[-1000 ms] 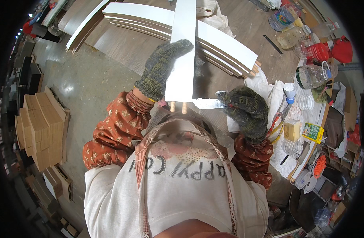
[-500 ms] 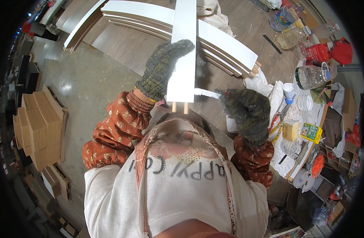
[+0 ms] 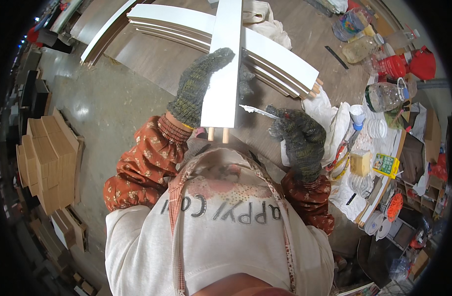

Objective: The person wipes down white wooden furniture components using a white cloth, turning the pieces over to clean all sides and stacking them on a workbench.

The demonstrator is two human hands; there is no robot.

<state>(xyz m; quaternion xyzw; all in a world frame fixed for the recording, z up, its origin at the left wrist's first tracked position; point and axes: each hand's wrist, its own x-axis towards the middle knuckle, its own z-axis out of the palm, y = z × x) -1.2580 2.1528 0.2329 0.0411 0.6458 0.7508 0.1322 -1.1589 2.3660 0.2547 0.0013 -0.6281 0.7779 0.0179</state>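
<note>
Hand at left (image 3: 194,91), gloved, is closed across the white dowel-ended board (image 3: 222,84), held ahead of the body; this is judged stiff, light, slick-faced, best gripped by long edges. White-smeared scraper (image 3: 259,113) is gripped in the right hand (image 3: 302,135), fingers curled.

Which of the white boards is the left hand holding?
The foremost white board, with two wooden dowels at its near end; the left hand grips it, while the others lie stacked beyond.
</note>
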